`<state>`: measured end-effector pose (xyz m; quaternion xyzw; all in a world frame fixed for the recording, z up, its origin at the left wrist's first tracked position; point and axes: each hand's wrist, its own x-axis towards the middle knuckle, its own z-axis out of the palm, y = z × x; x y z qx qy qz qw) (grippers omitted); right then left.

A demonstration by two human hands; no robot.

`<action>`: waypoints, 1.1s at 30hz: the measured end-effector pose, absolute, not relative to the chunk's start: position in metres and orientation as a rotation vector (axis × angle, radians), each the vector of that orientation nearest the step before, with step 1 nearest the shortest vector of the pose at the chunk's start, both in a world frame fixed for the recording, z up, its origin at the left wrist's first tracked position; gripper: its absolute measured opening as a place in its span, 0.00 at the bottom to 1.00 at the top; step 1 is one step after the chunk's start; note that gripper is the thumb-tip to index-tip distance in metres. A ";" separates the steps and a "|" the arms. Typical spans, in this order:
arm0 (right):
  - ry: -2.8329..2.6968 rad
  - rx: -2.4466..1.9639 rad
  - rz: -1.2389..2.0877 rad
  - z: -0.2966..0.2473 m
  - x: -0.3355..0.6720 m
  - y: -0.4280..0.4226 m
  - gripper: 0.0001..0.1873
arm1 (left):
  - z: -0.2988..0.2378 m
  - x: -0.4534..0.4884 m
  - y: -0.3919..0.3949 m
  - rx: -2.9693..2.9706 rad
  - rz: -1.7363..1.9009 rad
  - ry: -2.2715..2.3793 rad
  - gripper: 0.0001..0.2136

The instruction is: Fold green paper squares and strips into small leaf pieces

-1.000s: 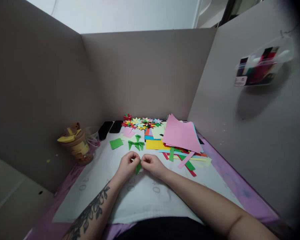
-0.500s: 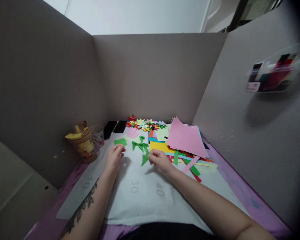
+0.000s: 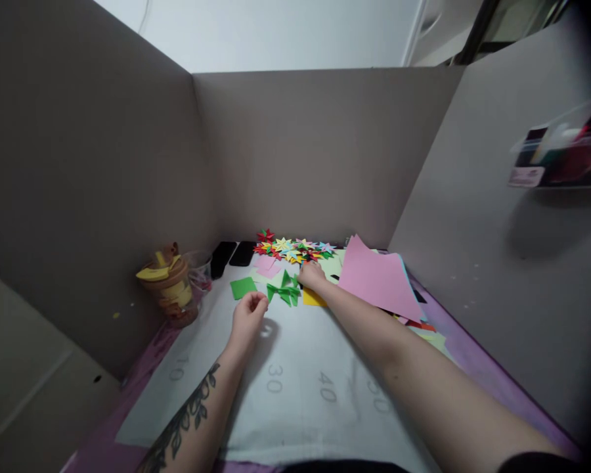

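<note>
My left hand (image 3: pixel 250 314) hovers over the white cloth, thumb and fingers pinched together; anything between them is too small to make out. Just beyond it lies a flat green paper square (image 3: pixel 243 288). To its right is a small pile of folded green paper pieces (image 3: pixel 284 292). My right hand (image 3: pixel 313 276) stretches farther forward, beside that pile and just short of the colourful paper stars (image 3: pixel 290 248). Its fingers are curled downward, and what they grip, if anything, is hidden. Yellow paper (image 3: pixel 314 298) shows under my right wrist.
Large pink sheets (image 3: pixel 374 279) lie at the right over other coloured papers. Pink squares (image 3: pixel 266 265) lie behind the green ones. Two black phones (image 3: pixel 242 253) rest at the back left, near a clear cup (image 3: pixel 198 268) and a brown pot (image 3: pixel 170 289). Grey panels (image 3: pixel 325 151) enclose the table.
My right hand has moved forward towards the stars; the green folded piece it held is no longer visible in it. My left hand has shifted slightly right. The view has shifted a little.
</note>
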<state>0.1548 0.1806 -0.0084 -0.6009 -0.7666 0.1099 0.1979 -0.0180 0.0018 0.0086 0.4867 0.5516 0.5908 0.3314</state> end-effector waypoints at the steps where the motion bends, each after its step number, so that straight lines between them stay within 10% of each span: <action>1: -2.150 -1.687 0.287 -0.012 0.154 0.178 0.08 | 0.008 -0.018 0.002 1.274 1.559 1.431 0.09; 14: -2.245 -1.320 0.435 -0.021 0.176 0.156 0.15 | 0.012 -0.066 0.021 1.487 1.429 1.751 0.08; 33: -2.632 -0.649 0.172 -0.010 0.204 0.020 0.06 | 0.018 -0.094 0.090 2.323 -0.068 2.050 0.11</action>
